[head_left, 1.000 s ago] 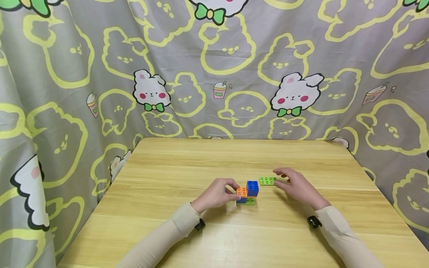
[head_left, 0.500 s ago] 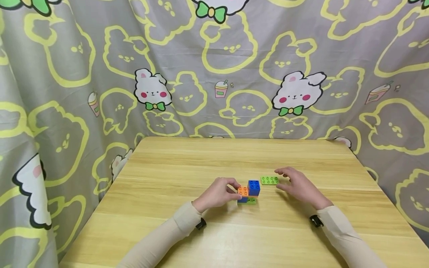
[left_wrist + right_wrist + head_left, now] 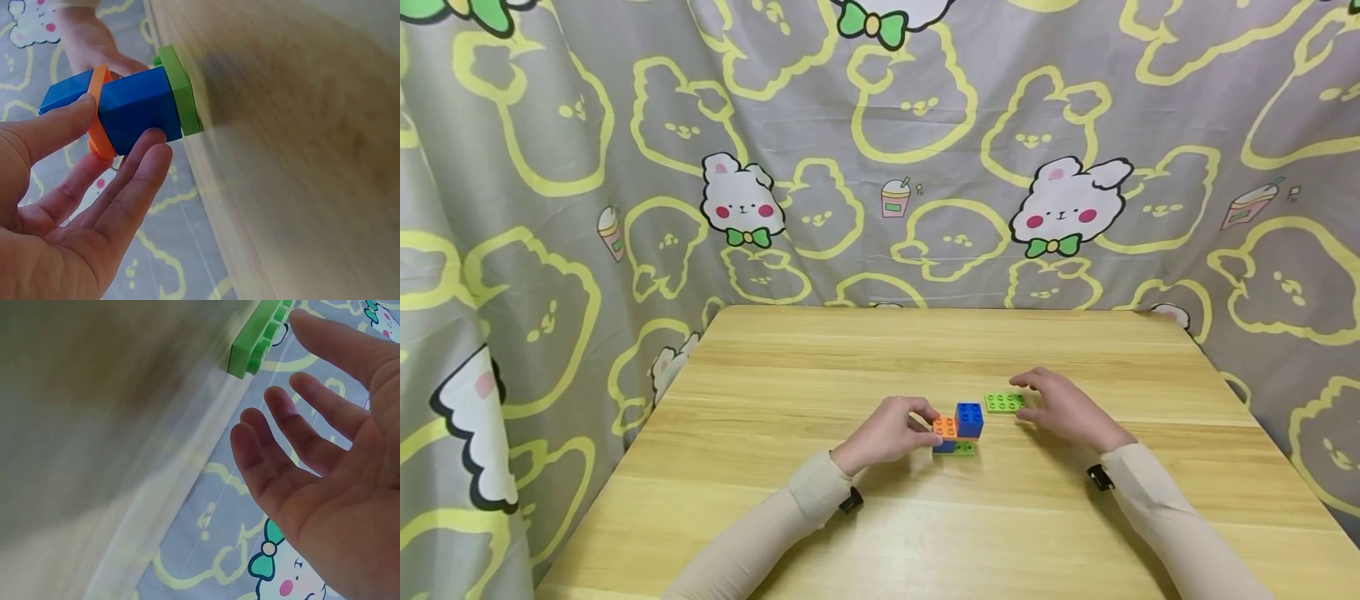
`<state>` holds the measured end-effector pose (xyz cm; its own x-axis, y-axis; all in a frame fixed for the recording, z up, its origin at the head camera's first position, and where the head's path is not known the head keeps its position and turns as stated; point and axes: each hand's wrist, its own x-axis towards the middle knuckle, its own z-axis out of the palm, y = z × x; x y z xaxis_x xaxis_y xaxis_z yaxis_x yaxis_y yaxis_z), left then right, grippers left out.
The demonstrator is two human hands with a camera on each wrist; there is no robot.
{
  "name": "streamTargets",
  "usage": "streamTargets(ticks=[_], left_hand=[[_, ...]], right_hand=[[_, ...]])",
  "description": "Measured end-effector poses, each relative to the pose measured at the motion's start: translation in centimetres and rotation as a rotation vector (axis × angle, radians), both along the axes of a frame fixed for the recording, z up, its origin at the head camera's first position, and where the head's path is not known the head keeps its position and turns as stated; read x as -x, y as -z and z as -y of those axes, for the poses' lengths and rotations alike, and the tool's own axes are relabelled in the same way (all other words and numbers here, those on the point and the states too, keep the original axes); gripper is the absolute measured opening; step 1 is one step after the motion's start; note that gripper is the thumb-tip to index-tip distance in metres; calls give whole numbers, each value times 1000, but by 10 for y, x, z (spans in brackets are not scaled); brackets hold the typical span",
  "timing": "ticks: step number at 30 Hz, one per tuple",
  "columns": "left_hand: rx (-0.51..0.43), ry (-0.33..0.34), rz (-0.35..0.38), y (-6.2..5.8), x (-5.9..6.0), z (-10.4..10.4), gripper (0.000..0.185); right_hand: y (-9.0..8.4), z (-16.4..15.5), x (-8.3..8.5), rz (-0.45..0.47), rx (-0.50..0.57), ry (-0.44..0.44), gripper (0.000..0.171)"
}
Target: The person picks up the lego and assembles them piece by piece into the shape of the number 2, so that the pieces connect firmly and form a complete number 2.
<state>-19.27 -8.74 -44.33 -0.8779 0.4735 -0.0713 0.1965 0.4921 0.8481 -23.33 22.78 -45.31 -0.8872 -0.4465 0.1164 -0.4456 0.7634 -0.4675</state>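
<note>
Left hand (image 3: 887, 433) on block stack (image 3: 957, 429); right hand (image 3: 1063, 408) beside green plate (image 3: 1003, 402).

The head view shows one stack at the middle of the table (image 3: 760, 500) and one loose plate just right of it. The left wrist view resolves the stack: two blue blocks, one orange plate between them, one green base plate. The thumb (image 3: 59, 128) and fingers (image 3: 134, 181) pinch it. The right wrist view shows the right hand with fingers straight and spread, holding nothing, fingertips near the plate; contact cannot be confirmed.
</note>
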Motion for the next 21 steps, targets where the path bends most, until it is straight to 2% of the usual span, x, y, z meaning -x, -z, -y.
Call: streamTargets(ticks=[21], left_hand=[[7, 16, -5, 0, -1, -1, 19]], right_hand=[[0, 3, 10, 27, -17, -51, 48]])
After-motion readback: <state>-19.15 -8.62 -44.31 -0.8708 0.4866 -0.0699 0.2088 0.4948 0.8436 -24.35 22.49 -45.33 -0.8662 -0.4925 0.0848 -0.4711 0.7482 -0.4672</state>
